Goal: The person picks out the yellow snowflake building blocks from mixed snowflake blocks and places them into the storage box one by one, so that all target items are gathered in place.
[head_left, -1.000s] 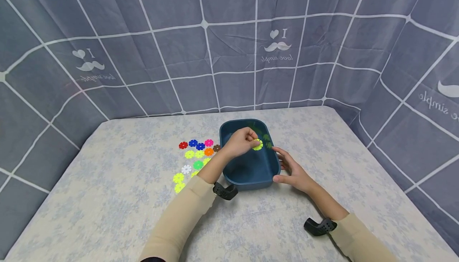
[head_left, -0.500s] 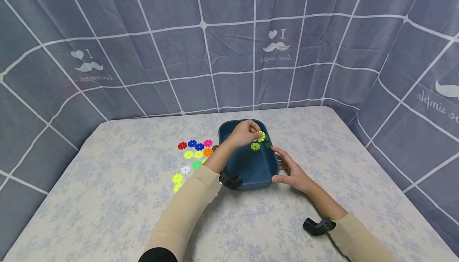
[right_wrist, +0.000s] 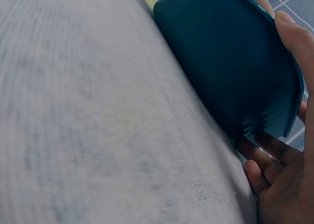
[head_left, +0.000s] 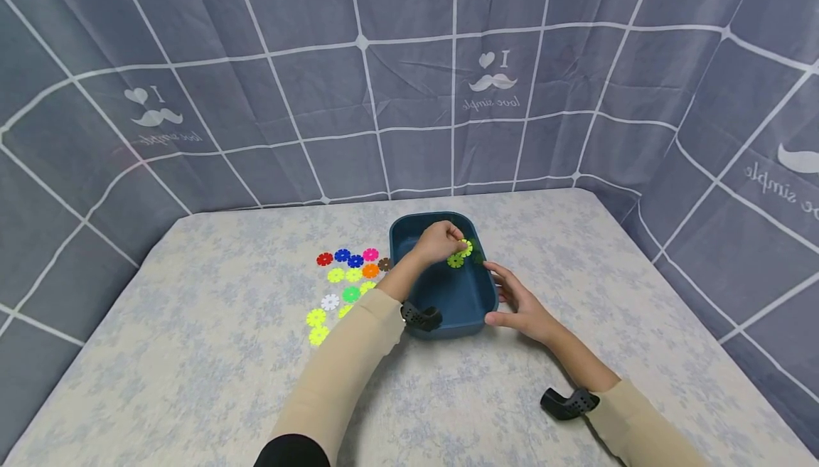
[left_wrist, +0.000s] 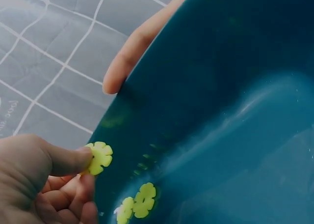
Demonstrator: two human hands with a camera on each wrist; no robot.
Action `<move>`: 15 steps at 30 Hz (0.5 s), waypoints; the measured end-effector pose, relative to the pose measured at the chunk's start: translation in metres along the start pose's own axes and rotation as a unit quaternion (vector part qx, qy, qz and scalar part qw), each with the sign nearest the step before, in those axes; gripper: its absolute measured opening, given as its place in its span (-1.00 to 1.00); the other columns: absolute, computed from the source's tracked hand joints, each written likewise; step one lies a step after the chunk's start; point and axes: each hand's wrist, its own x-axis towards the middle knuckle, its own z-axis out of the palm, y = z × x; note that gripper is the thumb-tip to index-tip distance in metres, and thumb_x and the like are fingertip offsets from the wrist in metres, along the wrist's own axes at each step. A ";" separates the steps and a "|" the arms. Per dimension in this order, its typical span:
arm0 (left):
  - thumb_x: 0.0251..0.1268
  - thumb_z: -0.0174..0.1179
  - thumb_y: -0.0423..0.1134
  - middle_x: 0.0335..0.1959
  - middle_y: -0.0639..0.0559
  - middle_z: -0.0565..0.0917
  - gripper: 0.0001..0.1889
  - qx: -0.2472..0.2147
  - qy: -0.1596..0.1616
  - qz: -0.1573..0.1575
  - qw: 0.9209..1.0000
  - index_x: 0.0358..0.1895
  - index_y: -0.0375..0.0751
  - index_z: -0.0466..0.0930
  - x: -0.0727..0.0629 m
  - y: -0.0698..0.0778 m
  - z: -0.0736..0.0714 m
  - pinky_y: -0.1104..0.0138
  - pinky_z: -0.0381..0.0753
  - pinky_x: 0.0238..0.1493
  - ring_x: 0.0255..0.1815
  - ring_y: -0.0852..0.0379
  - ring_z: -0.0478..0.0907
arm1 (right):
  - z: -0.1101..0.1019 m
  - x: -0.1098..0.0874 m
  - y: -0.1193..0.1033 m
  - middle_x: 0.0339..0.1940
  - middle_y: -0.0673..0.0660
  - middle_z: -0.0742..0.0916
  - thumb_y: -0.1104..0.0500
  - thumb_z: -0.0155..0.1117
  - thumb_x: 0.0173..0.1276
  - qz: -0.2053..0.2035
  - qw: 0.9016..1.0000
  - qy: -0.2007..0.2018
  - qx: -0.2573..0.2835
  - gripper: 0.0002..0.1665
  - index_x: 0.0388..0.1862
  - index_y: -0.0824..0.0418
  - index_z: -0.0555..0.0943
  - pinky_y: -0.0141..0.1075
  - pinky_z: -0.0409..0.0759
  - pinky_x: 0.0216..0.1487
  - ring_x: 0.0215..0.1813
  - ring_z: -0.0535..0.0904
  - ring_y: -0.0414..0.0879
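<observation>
My left hand is over the far right part of a dark blue plastic bin. Thumb and fingers pinch a yellow flower-shaped plastic disc, seen in the left wrist view just inside the bin's wall. Below it, on the bin's floor, lie yellow-green discs. My right hand rests against the bin's right side from outside, its thumb at the near corner and its fingers spread loosely along the wall. In the right wrist view those fingertips touch the outer wall low down.
Left of the bin, loose discs lie on the patterned tablecloth: a red disc, blue ones, a pink one, an orange one, a white one and several yellow ones. A grey curtain hangs behind.
My left hand has moved farther right and back over the bin, still pinching a yellow disc. Discs on the bin floor now show below it. The right hand has stayed in place.
</observation>
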 end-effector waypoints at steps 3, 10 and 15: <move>0.31 0.26 -0.31 -0.29 -0.08 0.60 -0.80 -0.002 -0.004 -0.009 1.000 -0.10 -0.36 0.55 0.001 -0.004 0.002 0.26 0.56 -0.21 -0.28 0.05 0.56 | 0.000 0.000 0.001 0.47 0.42 0.22 0.15 0.39 0.25 0.002 1.000 -0.001 0.002 0.03 0.57 0.11 0.03 -0.06 0.38 0.24 0.38 0.26 0.34; 0.29 0.25 -0.35 -0.42 -0.02 0.59 -0.85 -0.015 -0.033 -0.033 0.999 -0.18 -0.36 0.56 0.002 -0.016 0.005 0.27 0.52 -0.25 -0.39 0.10 0.53 | 0.000 0.000 0.002 0.46 0.42 0.24 0.21 0.38 0.24 0.002 1.000 -0.001 0.005 0.02 0.57 0.12 0.03 -0.07 0.38 0.23 0.36 0.30 0.32; 0.25 0.27 -0.36 -0.46 -0.02 0.59 -0.86 0.000 -0.063 -0.032 0.997 -0.20 -0.37 0.58 0.001 -0.021 0.006 0.28 0.53 -0.25 -0.41 0.11 0.54 | 0.000 0.000 0.002 0.46 0.41 0.24 0.21 0.38 0.24 -0.001 1.000 -0.002 0.003 0.02 0.57 0.15 0.03 -0.11 0.39 0.22 0.37 0.28 0.33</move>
